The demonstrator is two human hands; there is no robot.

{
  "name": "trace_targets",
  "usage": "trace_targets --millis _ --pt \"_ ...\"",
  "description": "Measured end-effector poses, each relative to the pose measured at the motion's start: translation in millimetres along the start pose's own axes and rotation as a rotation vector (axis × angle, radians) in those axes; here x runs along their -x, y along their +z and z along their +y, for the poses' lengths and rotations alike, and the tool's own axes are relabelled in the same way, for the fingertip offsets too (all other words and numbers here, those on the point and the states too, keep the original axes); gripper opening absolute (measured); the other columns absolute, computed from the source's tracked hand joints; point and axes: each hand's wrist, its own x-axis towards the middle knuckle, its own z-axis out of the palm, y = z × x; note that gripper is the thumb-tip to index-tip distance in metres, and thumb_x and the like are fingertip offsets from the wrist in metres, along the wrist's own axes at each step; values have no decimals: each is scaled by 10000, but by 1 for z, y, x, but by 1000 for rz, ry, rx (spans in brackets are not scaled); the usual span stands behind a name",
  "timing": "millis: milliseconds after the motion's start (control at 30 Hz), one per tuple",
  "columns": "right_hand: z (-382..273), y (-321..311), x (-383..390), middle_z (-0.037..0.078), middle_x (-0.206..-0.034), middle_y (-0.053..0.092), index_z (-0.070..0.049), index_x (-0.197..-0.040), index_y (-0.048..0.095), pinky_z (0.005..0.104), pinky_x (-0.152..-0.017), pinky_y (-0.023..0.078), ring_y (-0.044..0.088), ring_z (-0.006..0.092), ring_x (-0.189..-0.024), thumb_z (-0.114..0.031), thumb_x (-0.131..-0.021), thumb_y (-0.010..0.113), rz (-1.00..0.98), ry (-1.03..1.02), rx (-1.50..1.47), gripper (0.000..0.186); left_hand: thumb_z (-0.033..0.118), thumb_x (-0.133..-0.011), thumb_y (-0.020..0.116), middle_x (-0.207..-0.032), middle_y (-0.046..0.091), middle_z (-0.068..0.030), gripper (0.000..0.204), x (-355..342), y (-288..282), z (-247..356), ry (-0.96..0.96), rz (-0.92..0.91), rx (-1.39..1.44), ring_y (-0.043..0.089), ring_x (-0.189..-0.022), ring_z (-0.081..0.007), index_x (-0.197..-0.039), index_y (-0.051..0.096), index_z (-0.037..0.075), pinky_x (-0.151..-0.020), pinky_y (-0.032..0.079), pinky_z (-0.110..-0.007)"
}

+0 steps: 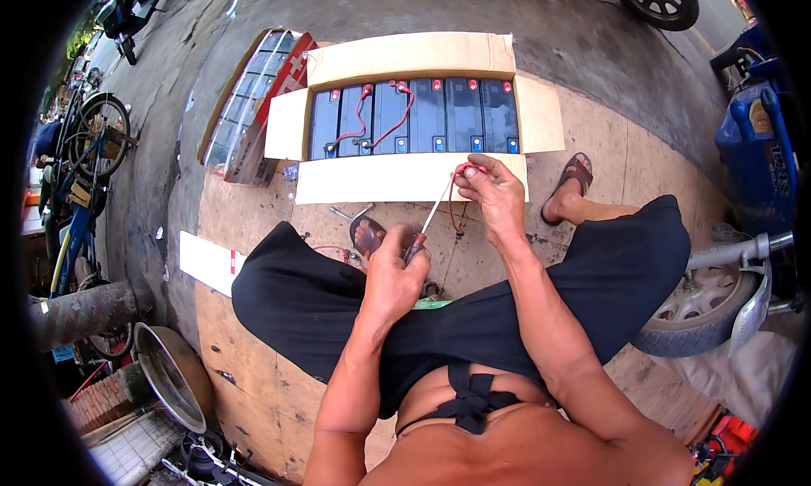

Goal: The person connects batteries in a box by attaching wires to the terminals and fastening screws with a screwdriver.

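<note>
My left hand (394, 271) is closed around the handle of a screwdriver (416, 246), its shaft slanting up to the right. The tip comes up close to my right hand (497, 197), whose fingers pinch the end of a red wire (454, 211); the rest of the wire dangles below. Whether the tip touches the wire end, I cannot tell. Just beyond my hands is an open cardboard box (410, 57), holding a row of several black batteries (428, 119) with red and blue terminals. Two red cables (397, 130) link terminals at the left of the row.
Left of the box stands a second carton (249, 106) under clear plastic and tape. A metal tool (351, 213) lies near my left foot, with a white card (207, 262) farther left. A metal basin (173, 376) is at lower left; a wheel (697, 304) stands at right.
</note>
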Motion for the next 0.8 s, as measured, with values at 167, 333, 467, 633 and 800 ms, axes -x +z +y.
trace_targets --millis 167,333,467,633,800 --pt "5 1 2 92 -955 651 47 -1161 569 239 -709 553 652 138 -818 -46 -896 593 15 -12 -20 282 43 -821 612 -957 668 -147 315 5 9 -3 76 61 57 640 -886 -171 -1123 605 -46 -780 491 -274" --pt "4 1 5 94 -950 655 52 -1125 597 237 -709 553 649 133 -808 -40 -889 597 17 -49 33 254 41 -819 622 -973 668 -155 320 0 10 3 44 41 89 636 -900 -167 -1125 604 -53 -791 488 -268" --pt "1 2 6 98 -956 658 52 -1126 598 236 -711 551 651 134 -801 -44 -888 602 -2 -56 41 257 44 -830 622 -975 666 -135 317 -1 9 3 -24 32 189 620 -900 -150 -1130 598 -59 -792 480 -257" --pt "0 3 7 101 -959 661 55 -1140 593 235 -712 547 648 130 -804 -47 -891 598 -19 -55 80 269 45 -835 620 -968 662 -115 314 0 7 1 -16 28 187 605 -891 -130 -1131 597 -58 -791 475 -251" --pt "5 3 7 102 -960 663 61 -1139 596 233 -706 546 641 126 -805 -41 -889 595 -35 -72 138 270 45 -835 620 -965 661 -117 314 0 6 0 2 26 185 602 -877 -128 -1131 597 -57 -765 478 -250"
